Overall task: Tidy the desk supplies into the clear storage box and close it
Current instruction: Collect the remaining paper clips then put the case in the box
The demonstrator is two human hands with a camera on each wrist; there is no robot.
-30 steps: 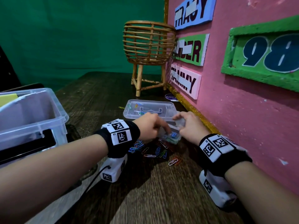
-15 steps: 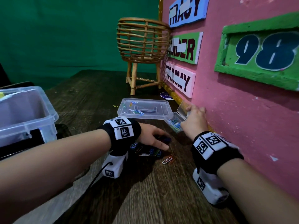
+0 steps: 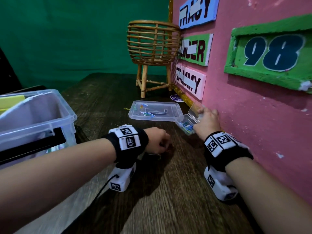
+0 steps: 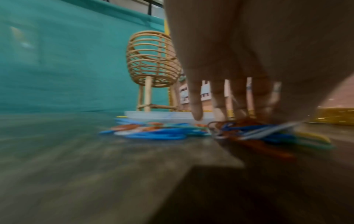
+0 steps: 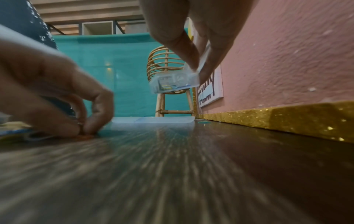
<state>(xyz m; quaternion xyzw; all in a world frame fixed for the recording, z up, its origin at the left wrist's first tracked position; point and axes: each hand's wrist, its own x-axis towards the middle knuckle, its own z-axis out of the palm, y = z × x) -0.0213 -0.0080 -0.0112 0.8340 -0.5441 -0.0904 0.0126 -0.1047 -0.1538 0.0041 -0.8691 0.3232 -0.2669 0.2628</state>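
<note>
My right hand (image 3: 200,122) pinches a small clear clip case (image 3: 185,125) with its lid open, tilted above the table beside the pink wall; the right wrist view shows thumb and fingers on the case (image 5: 174,82). My left hand (image 3: 166,148) is curled down on a pile of coloured paper clips (image 4: 162,133) on the dark wooden table, its fingertips (image 5: 84,128) pinching some of them. The big clear storage box (image 3: 50,115) stands open at the left. Its lid (image 3: 173,112) lies on the table farther back with a few clips in it.
A rattan basket on legs (image 3: 152,46) stands at the back by the pink wall (image 3: 253,132), which has a gold strip (image 5: 287,119) along its foot. Yellow notes (image 3: 11,100) sit in the storage box. One yellow clip (image 3: 126,108) lies left of the lid.
My right hand has lifted the small case up and right toward the wall. My left hand has left the case, dropped onto the loose clips and curled its fingers over them.
</note>
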